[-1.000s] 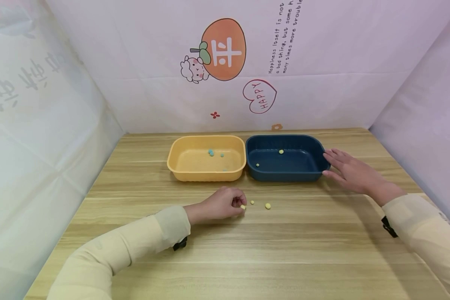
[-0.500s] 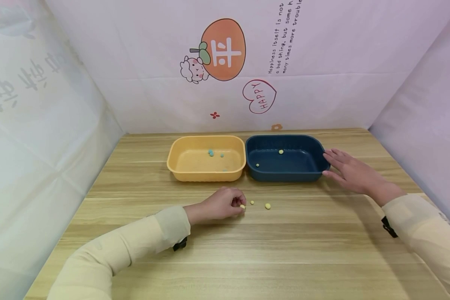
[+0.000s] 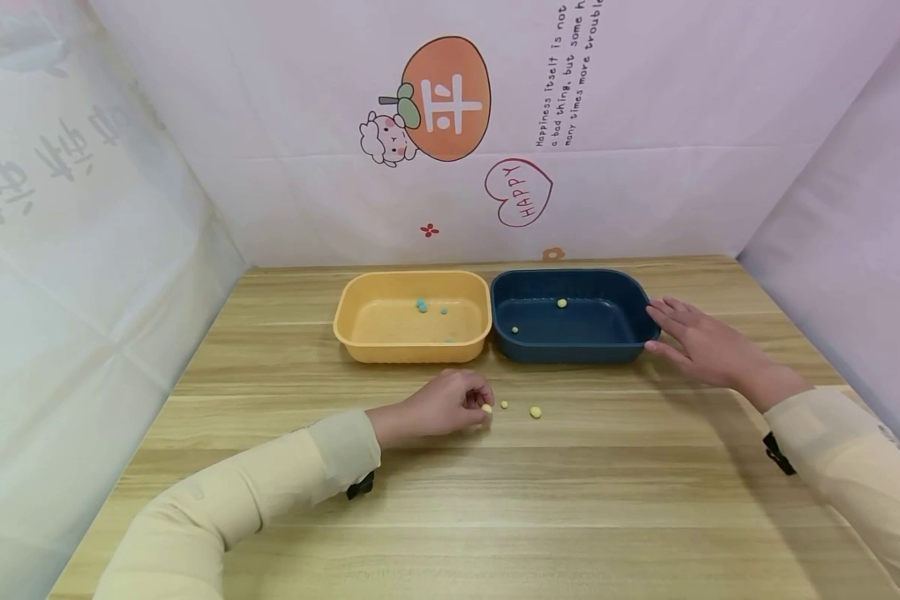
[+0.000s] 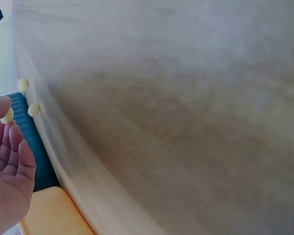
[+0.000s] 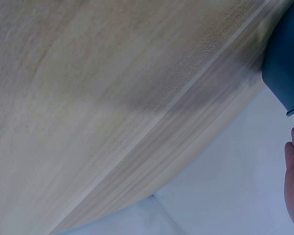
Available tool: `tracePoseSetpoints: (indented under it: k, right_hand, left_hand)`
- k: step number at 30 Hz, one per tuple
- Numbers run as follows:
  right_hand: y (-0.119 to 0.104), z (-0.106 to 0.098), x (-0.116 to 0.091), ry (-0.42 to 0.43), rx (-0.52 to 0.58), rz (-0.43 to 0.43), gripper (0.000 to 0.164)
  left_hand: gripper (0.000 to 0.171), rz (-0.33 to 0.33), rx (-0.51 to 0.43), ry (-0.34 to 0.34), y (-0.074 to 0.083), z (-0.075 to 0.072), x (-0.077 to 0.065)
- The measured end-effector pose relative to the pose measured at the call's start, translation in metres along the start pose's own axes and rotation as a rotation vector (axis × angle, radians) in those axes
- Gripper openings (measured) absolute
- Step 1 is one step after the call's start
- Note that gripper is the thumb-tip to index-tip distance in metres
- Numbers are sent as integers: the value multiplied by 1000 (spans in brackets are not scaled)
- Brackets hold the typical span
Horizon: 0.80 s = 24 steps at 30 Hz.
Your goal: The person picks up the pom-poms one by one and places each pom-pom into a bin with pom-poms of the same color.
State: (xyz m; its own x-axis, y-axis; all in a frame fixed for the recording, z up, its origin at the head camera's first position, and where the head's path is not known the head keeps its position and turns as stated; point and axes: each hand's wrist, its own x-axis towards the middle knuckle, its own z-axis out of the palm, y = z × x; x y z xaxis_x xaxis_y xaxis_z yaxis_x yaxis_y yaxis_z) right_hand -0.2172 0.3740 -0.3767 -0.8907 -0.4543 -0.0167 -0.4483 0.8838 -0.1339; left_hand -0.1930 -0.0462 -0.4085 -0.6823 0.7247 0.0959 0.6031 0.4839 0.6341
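Note:
In the head view my left hand (image 3: 442, 406) is low over the wooden table, its thumb and fingertips pinching a small yellow ball (image 3: 487, 409). The left wrist view shows the same yellow ball (image 4: 8, 116) between thumb and fingers. Just right of this hand, a tiny yellow ball (image 3: 505, 405) and a larger yellow ball (image 3: 536, 412) lie on the table. My right hand (image 3: 712, 346) touches the right end of a dark blue plastic bin (image 3: 577, 353), fingers extended along its rim. Two yellow balls, one of them here (image 3: 562, 303), lie inside that bin.
A yellow-orange bin (image 3: 412, 353) stands side by side with the blue one, on its left. Several small blue balls (image 3: 422, 307) lie in it. Behind the table (image 3: 495, 517) hangs a white printed cloth (image 3: 307, 208), with more white cloth at both sides.
The left hand stays nearly in place; its fingers and the pinched yellow ball have shifted up slightly. The right hand and both bins have not moved.

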Motion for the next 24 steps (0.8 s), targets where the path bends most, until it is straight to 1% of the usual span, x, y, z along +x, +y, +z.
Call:
tracePoseSetpoints:
  k: [5, 12, 15, 21, 24]
  right_hand:
    - [-1, -1, -1, 3, 5, 1, 71]
    - [-1, -1, -1, 5, 4, 2, 71]
    - [-1, -1, -1, 5, 4, 4, 71]
    - [-1, -1, 0, -4, 2, 8, 72]
    - [-1, -1, 0, -6, 1, 8, 72]
  left_hand:
    - [11, 13, -29, 20, 2, -4, 2]
    - [12, 13, -56, 59, 7, -8, 4]
    - [13, 25, -63, 78, 8, -11, 6]
    - [13, 43, -92, 92, 12, -16, 10]
    - [13, 53, -101, 117, 13, -17, 12]
